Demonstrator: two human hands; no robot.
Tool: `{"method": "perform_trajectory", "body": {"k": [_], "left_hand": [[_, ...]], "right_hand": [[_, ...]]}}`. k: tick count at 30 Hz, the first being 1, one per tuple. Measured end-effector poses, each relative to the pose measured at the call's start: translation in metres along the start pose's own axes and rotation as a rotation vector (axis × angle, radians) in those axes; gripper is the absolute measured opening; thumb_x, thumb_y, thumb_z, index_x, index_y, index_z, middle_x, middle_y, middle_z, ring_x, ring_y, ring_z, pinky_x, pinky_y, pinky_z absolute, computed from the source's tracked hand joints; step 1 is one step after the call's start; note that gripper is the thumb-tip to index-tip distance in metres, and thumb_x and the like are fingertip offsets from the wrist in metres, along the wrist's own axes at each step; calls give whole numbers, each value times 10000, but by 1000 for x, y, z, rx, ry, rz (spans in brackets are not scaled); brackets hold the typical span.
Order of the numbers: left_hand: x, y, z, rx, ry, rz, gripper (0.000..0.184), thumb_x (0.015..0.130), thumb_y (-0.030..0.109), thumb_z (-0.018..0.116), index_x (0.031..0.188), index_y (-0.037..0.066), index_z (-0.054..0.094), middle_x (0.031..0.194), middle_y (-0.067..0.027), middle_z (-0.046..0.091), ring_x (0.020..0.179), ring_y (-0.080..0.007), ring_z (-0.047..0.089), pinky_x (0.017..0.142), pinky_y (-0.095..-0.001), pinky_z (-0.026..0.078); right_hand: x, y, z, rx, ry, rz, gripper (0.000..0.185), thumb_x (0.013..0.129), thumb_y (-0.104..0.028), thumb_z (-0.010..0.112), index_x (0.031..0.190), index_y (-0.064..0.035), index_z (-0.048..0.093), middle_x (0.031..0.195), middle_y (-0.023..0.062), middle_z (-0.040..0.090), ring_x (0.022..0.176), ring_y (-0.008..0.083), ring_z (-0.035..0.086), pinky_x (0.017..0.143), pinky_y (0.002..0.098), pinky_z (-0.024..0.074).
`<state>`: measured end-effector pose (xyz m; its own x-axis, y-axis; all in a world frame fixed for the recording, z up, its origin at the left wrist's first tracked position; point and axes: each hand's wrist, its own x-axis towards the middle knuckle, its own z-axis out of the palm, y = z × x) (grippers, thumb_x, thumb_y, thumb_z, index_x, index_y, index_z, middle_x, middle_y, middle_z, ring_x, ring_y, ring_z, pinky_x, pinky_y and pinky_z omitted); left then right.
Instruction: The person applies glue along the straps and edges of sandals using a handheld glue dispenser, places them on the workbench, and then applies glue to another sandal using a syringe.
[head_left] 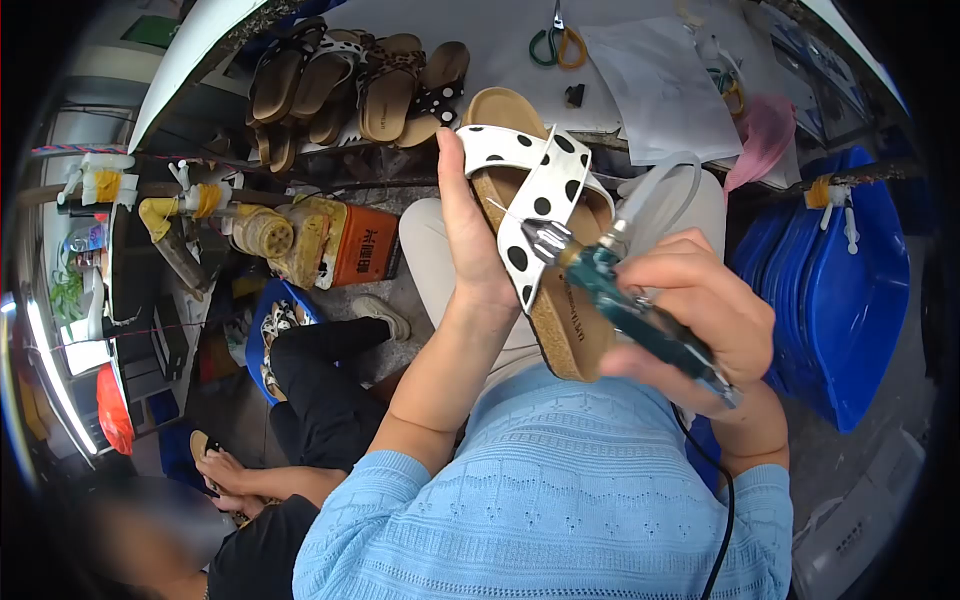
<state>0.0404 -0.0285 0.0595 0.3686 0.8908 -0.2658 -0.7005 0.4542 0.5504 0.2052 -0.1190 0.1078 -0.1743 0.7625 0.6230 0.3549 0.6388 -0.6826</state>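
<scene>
My left hand is wrapped round a cork-soled sandal, its toe end pointing away from me. Two wide white straps with black dots cross over the footbed. In my right hand is a green hand tool with a metal nozzle. That nozzle lies over the dotted strap; whether it touches cannot be told. A clear hose joins the tool near its front, and a black cable runs down from its rear.
More sandals lie at the bench's far left. Scissors and white sheets are on the bench. Blue trays stand stacked at right. An orange box is at left. Beside me, another person's hands hold a sandal.
</scene>
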Motion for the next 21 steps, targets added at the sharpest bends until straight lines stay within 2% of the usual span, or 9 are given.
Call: {"method": "perform_trajectory", "body": {"k": [3, 4, 10, 15, 16, 19, 21], "left_hand": [[-4, 3, -2, -108, -80, -34, 758, 956, 700, 369, 1218, 19, 573, 1068, -154, 681, 927, -247, 699, 777, -375, 608], [-5, 4, -4, -152, -109, -56, 757, 955, 709, 364, 1198, 28, 588, 1046, -120, 688, 896, -210, 701, 757, -352, 601], [-9, 1, -1, -172, -86, -5, 784, 957, 725, 325, 1207, 29, 585, 1050, -106, 688, 890, -192, 694, 779, -342, 586], [-13, -5, -6, -137, -90, 2, 805, 956, 742, 275, 1184, 40, 595, 1034, -87, 690, 868, -168, 693, 747, -313, 590], [-11, -10, -2, -18, 23, 45, 812, 901, 771, 402, 1203, 43, 599, 1105, -131, 689, 936, -236, 699, 747, -346, 612], [-9, -11, -10, -1, -61, 23, 839, 898, 778, 394, 1242, 35, 578, 1151, -153, 675, 984, -273, 687, 796, -366, 606], [-13, -11, 0, -21, -8, 40, 808, 934, 759, 309, 1180, 45, 597, 1050, -98, 685, 887, -195, 689, 735, -323, 597]], "right_hand": [[-1, 1, 9, -59, -15, 5, 391, 664, -225, 909, 784, -15, 602, 924, 145, 670, 747, 241, 621, 677, 334, 484], [1, -1, 11, -63, -20, 21, 389, 652, -217, 913, 769, -26, 595, 930, 141, 675, 759, 239, 635, 684, 342, 491], [3, 3, 20, -166, 8, -59, 398, 649, -219, 908, 816, -12, 612, 946, 140, 682, 775, 241, 650, 704, 348, 494], [3, 13, 28, -262, 24, -214, 403, 602, -221, 827, 753, 41, 561, 869, 174, 646, 742, 271, 649, 654, 364, 461], [3, 13, 28, -250, 18, -217, 397, 597, -216, 817, 752, 42, 560, 871, 175, 646, 747, 273, 649, 659, 365, 460], [4, 14, 27, -194, 10, -196, 387, 579, -203, 804, 749, 42, 558, 872, 175, 645, 750, 271, 647, 667, 362, 452], [3, 16, 27, -171, 10, -194, 390, 565, -199, 807, 747, 40, 557, 866, 169, 641, 734, 263, 640, 659, 354, 440]]}}
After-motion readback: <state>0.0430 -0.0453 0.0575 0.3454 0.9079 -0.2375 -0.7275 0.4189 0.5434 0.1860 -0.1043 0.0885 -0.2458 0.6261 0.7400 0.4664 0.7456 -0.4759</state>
